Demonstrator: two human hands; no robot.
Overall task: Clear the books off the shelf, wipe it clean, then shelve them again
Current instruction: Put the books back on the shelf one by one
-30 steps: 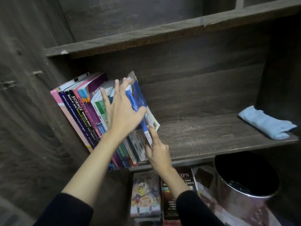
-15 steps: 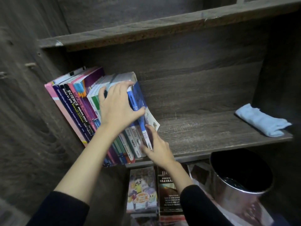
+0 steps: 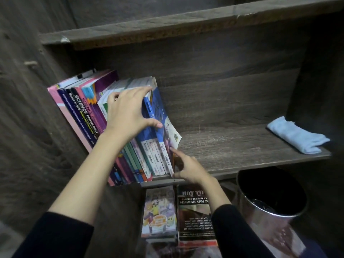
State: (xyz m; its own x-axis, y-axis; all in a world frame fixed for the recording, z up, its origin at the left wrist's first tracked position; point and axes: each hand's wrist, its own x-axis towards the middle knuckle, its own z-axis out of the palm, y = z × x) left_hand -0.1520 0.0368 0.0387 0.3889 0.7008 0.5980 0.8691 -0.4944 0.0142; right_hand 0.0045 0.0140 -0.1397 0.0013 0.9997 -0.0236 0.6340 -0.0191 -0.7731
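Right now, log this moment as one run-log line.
left hand: grips books from above | right hand: touches row's right end, low | cloth: lies apart at shelf right end

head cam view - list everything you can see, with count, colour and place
shelved books: one row, exact count unclear, pink, navy, purple, green, blue and white, leaning left at the shelf's left end
shelf: one, dark wood grain, middle
upper shelf: one, dark wood, above
cloth: one, light blue, shelf's right end
bin: one, shiny metal, dark inside, below the shelf, right
flat books: two covers visible, one cartoon, one dark, below the shelf
hands: two, black sleeves; left hand grips the blue and white books' tops, right hand touches the rightmost book's foot
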